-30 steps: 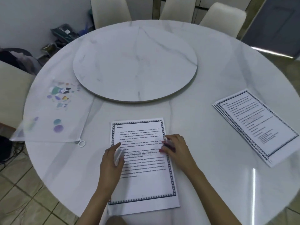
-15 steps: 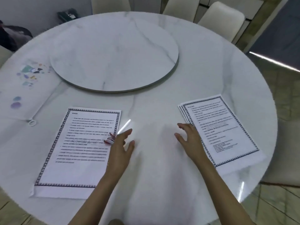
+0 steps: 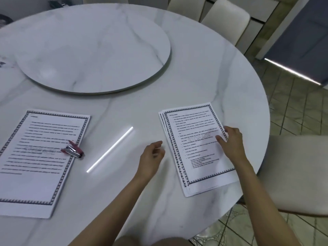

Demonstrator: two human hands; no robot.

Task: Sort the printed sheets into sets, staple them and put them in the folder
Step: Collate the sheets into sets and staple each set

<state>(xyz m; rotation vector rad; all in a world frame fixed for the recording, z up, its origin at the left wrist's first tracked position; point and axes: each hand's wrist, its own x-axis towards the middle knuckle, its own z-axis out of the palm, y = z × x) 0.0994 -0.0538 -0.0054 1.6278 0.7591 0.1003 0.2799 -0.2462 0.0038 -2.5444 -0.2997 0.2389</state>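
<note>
Round white marble table (image 3: 204, 82), raised turntable (image 3: 92, 50) far-centre, pale chairs (image 3: 227, 20) beyond the far right rim. Bordered printed sheets (image 3: 35, 166) lying flat near left; small stapler (image 3: 72, 150) sitting on their right border. Second fanned stack of sheets (image 3: 193, 139) near right, close to the table edge. Right hand (image 3: 232, 142) resting on that stack's right side, fingers and thumb laid flat, gripping nothing. Left hand (image 3: 150, 157) just left of the stack, loosely curled, empty.
</note>
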